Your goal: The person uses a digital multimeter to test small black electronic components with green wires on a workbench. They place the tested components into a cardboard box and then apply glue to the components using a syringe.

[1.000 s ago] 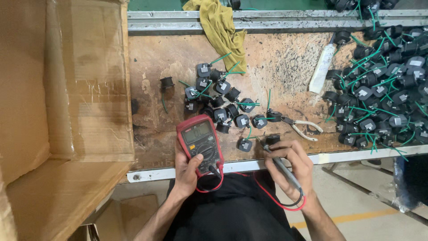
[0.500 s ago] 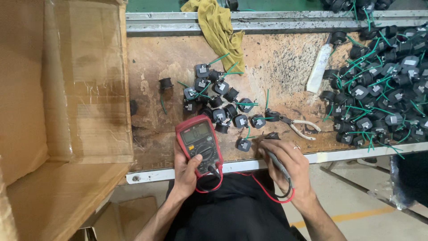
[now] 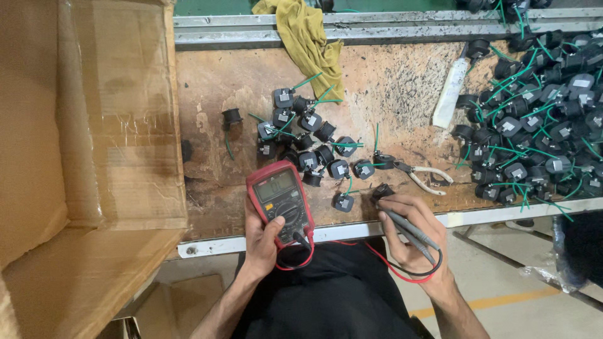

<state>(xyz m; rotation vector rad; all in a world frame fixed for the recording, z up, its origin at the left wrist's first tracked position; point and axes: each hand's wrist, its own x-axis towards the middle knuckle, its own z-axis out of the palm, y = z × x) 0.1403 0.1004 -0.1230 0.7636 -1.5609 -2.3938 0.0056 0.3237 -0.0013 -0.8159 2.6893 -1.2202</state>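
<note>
Red multimeter (image 3: 281,199) gripped by left hand (image 3: 262,242); right hand (image 3: 411,231) pinching probes (image 3: 408,230), black parts (image 3: 314,147) beside.

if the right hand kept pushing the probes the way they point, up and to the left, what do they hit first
The right hand aims its probes at the small black component at their tips; they look already on it, though contact is hard to confirm. Beyond lies the cluster of black parts.

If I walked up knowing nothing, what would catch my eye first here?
Probably the red multimeter at the bench's near edge, gripped by the left hand. Beside it, the right hand presses probes onto a small black part. A big heap of black, green-wired parts fills the far right.
</note>
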